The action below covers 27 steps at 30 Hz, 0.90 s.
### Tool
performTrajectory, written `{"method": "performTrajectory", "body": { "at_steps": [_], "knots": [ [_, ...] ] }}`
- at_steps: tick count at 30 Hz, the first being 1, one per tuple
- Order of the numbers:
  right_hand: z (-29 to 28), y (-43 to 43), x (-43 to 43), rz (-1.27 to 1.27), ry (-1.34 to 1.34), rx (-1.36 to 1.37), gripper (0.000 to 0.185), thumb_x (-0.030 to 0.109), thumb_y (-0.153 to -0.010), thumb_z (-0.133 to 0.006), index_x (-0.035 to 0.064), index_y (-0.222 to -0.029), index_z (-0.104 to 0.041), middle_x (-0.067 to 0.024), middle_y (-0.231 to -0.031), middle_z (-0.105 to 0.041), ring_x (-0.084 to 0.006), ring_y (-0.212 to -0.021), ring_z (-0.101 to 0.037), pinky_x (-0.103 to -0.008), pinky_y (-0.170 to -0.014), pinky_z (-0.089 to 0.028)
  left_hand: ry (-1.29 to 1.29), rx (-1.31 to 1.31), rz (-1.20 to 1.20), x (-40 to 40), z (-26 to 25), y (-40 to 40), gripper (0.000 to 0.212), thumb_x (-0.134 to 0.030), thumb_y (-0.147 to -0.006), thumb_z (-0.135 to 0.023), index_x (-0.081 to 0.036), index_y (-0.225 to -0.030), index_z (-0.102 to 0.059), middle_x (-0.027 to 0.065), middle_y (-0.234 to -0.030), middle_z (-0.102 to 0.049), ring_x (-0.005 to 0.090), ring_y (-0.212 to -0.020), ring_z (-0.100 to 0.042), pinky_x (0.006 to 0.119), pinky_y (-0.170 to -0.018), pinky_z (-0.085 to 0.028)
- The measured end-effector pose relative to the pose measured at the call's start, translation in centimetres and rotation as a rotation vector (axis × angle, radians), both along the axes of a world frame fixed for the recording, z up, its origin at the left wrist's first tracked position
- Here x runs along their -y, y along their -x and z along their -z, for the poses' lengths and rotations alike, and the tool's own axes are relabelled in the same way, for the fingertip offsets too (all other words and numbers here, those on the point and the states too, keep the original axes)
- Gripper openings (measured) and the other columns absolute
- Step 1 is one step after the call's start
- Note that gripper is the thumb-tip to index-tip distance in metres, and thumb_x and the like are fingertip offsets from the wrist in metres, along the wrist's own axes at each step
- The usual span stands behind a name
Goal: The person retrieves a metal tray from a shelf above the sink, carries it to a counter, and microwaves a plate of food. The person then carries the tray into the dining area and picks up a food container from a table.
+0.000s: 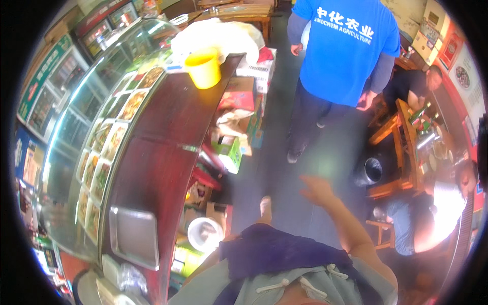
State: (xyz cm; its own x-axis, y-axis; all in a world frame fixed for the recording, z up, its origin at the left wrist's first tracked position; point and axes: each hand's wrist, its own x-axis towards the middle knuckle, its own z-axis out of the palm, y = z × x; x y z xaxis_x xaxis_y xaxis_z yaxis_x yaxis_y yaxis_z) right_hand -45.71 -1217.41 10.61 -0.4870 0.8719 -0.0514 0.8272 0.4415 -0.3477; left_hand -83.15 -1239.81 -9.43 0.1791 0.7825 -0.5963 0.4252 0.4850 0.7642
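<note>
My right hand (318, 190) swings out in front of my body over the dark floor (282, 179). It is blurred, holds nothing and its fingers are extended. My left hand is out of view; only part of that arm shows by the counter side. To my left runs a dark red wooden counter (152, 167) with an empty metal tray (133, 238) on its near end. A yellow plastic bucket (204, 70) stands at the counter's far end. Beyond the counter top, white food trays (114, 141) sit in rows under a curved glass display case (72, 133).
A person in a blue T-shirt (343, 49) stands ahead, back to me. Cardboard boxes (238, 93) and a white bucket (205, 234) line the counter's base. On the right are a lined bin (371, 171), a wooden table (410, 141) with bottles, and two seated people.
</note>
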Motion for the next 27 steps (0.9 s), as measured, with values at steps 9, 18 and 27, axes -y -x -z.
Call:
{"method": "performTrajectory", "body": {
  "at_steps": [9,18,27],
  "knots": [
    [19.0,-16.7,-6.1,0.566,0.732,0.040,0.048,0.037,-0.084,-0.055,0.0119,-0.125,-0.051,-0.0083,-0.120,-0.058,-0.0288,-0.111,-0.054,-0.0386,-0.092,-0.043,0.381,-0.208,0.292,-28.5,12.6,1.8,0.026,-0.023,-0.078,-0.063,-0.007,-0.098,-0.064,0.0084,-0.085,-0.066,0.0175,-0.080,-0.062,0.032,-0.069,-0.049],
    [23.7,-39.3,-20.5,0.976,0.982,0.333,0.032,0.027,-0.080,-0.059,0.0034,-0.101,-0.059,-0.0172,-0.099,-0.062,-0.0286,-0.096,-0.058,-0.0380,-0.080,-0.046,0.211,-0.241,-0.232,-63.0,10.6,-5.3,0.025,-0.025,-0.081,-0.059,-0.006,-0.096,-0.063,0.0041,-0.076,-0.062,0.0167,-0.070,-0.059,0.032,-0.061,-0.047],
    [24.9,-40.9,-85.0,0.950,0.403,-0.398,0.018,0.018,-0.085,-0.055,0.0033,-0.095,-0.058,-0.0065,-0.074,-0.056,-0.0159,-0.065,-0.054,-0.0306,-0.058,-0.045,-0.204,0.185,-0.571,-95.0,-9.6,-16.3,0.032,-0.018,-0.086,-0.058,0.002,-0.111,-0.056,0.0072,-0.098,-0.062,0.0150,-0.087,-0.058,0.027,-0.077,-0.046]
  ]
}}
